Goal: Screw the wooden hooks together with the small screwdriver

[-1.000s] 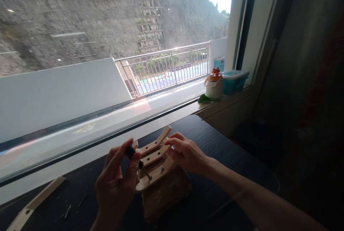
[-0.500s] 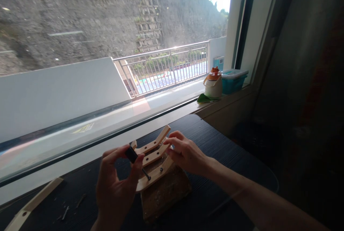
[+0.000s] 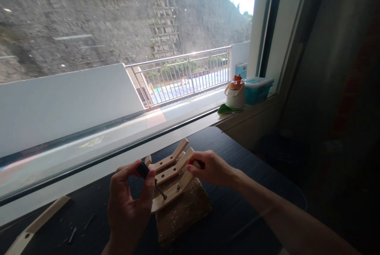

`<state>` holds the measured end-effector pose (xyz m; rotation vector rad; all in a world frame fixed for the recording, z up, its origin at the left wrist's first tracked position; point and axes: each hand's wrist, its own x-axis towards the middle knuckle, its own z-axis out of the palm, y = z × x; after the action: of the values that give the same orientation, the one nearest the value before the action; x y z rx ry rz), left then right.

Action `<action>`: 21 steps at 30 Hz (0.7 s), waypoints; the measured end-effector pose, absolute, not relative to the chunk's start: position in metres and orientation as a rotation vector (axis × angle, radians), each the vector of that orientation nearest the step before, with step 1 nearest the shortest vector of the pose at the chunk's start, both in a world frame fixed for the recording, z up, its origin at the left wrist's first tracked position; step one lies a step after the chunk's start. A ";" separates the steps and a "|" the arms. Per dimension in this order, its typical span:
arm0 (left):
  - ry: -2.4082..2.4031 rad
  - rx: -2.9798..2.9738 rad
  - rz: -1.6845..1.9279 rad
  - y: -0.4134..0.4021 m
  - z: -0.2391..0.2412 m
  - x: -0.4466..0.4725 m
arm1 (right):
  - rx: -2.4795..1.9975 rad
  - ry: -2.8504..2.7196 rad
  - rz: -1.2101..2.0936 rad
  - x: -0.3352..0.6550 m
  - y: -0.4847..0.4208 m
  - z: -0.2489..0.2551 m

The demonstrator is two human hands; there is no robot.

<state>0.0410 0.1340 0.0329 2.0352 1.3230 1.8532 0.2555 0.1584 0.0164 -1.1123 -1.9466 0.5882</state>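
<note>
My left hand [image 3: 129, 199] pinches the black handle of a screwdriver [image 3: 143, 169] between thumb and fingers. Its thin shaft slants down to a screw [image 3: 165, 197] in the nearest bent wooden strip [image 3: 172, 199]. A second screw [image 3: 178, 187] stands in the same strip. At that strip's raised far end, my right hand [image 3: 209, 168] is closed on the wood, fingertips partly hidden. Two similar strips lie behind it, a middle strip [image 3: 169, 174] and a back strip [image 3: 166, 161], both with dark holes. Under them is a worn brown block [image 3: 184, 215].
Another wooden strip [image 3: 38, 219] lies on the dark table [image 3: 243, 168] at the left, near loose screws [image 3: 72, 235]. On the windowsill stand a white bottle with an orange lid [image 3: 235, 93], a teal box [image 3: 257, 90] and a green object [image 3: 227, 109].
My right hand has moved slightly down and closed its fingers on the near strip's raised end. My left hand stays almost where it was, still on the screwdriver.
</note>
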 end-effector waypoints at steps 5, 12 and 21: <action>1.361 2.039 1.834 0.133 0.034 0.042 | -1.101 -1.936 0.585 0.254 0.158 0.016; 1.336 1.971 1.758 0.132 0.034 0.040 | -1.112 -1.954 0.556 0.255 0.159 0.014; 1.425 2.089 1.915 0.134 0.039 0.040 | -1.084 -2.004 0.495 0.253 0.155 0.016</action>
<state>0.0404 0.1342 0.0391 2.0894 1.4250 1.9145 0.2530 0.1554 0.0159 -1.0843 -2.0039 0.4950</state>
